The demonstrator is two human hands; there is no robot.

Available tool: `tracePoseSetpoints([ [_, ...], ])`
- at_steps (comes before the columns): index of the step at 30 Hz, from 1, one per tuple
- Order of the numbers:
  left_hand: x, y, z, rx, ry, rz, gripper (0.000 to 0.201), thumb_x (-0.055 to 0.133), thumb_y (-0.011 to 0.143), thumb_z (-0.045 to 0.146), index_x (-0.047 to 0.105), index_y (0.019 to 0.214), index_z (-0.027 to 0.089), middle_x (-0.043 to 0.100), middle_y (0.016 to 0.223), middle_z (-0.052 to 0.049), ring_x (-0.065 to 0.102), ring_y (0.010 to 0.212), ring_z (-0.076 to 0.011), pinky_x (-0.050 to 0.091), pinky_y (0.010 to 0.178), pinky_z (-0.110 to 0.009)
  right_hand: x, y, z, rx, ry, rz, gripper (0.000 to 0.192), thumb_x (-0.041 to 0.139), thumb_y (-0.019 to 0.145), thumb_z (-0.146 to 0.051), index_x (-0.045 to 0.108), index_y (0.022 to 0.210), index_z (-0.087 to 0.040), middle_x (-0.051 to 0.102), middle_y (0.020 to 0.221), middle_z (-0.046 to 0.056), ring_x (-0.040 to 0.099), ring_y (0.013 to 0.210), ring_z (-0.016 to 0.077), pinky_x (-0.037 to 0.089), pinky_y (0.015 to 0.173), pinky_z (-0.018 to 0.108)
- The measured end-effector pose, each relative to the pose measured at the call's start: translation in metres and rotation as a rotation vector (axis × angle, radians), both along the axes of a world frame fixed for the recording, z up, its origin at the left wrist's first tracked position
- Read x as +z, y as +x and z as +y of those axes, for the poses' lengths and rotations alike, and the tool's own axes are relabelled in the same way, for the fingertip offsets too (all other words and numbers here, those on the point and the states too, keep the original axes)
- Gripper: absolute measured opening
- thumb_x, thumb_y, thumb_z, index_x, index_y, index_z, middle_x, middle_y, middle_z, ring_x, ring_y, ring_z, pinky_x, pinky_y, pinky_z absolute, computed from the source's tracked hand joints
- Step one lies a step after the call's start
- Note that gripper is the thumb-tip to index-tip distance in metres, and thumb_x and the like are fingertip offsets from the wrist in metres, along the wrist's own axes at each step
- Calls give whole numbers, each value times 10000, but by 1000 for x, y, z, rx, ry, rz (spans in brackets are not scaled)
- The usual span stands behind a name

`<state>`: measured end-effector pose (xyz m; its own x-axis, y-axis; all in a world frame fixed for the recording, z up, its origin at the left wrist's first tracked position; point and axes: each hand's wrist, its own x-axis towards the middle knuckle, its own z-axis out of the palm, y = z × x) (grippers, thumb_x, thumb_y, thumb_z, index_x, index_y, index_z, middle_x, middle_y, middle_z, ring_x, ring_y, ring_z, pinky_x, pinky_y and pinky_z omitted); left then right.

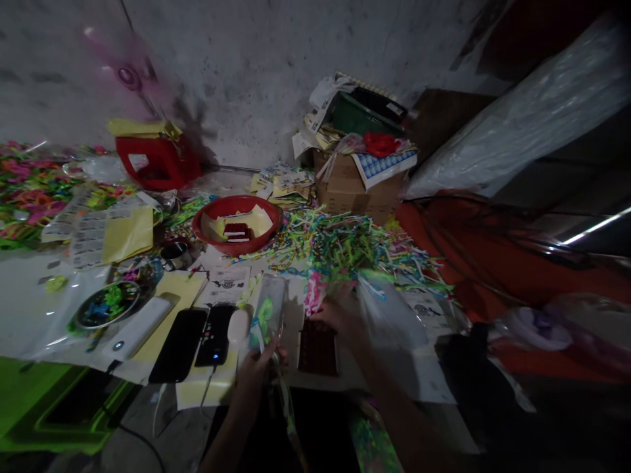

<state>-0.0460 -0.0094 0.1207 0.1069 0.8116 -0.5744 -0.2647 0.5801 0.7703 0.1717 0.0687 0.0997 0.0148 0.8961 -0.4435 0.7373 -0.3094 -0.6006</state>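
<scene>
Left grip (259, 371) clamps one clear packet (269, 312); right grip (335, 315), blurred, indeterminate, beside two phones (180, 345).

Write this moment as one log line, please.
left hand: holds clear packet | right hand: at pink piece | near: phones, red bowl

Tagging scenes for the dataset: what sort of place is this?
Likely an informal home workshop for packing small plastic trinkets. A heap of colourful plastic strips covers the low work surface, printed label cards lie nearby, and the left hand holds a clear plastic packet against a bare concrete wall.
</scene>
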Motion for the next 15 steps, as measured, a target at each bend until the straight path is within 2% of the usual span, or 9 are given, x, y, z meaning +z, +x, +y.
tracePoseSetpoints([
  [5, -2, 1, 2, 13, 59, -54, 429, 801, 525, 527, 672, 623, 130, 650, 522, -18, 587, 468, -138, 451, 485, -220, 13, -2, -7, -16, -26, -15, 153, 645, 762, -247, 650, 662, -132, 665, 608, 31, 617, 572, 148, 444, 515, 200],
  [9, -9, 0, 6, -2, 87, -47, 431, 796, 544, 525, 685, 664, 127, 681, 564, -37, 656, 563, -196, 509, 546, -262, 16, -8, -35, -89, 32, -89, 335, 634, 769, -451, 695, 743, -123, 695, 733, 105, 617, 669, 202, 444, 584, 263],
  [10, -11, 0, 7, -1, 99, -31, 441, 788, 554, 535, 688, 679, 124, 684, 567, -38, 663, 575, -202, 516, 556, -267, 15, -12, -46, -65, 32, -17, 368, 626, 764, -483, 709, 809, -127, 701, 779, 107, 617, 695, 205, 447, 605, 271],
  [12, -14, 0, 8, -7, 125, 10, 460, 762, 588, 557, 694, 721, 122, 690, 570, -33, 671, 581, -206, 526, 564, -272, 13, -24, -69, 66, -12, 278, 399, 612, 761, -492, 706, 957, -159, 702, 876, 75, 612, 750, 186, 455, 652, 262],
  [15, -17, 1, 8, -39, 172, 56, 477, 745, 611, 566, 708, 792, 126, 710, 597, -34, 690, 623, -221, 540, 578, -274, 9, -39, -100, 269, -151, 687, 358, 651, 726, -436, 705, 958, -168, 678, 858, 12, 578, 757, 142, 444, 700, 234],
])
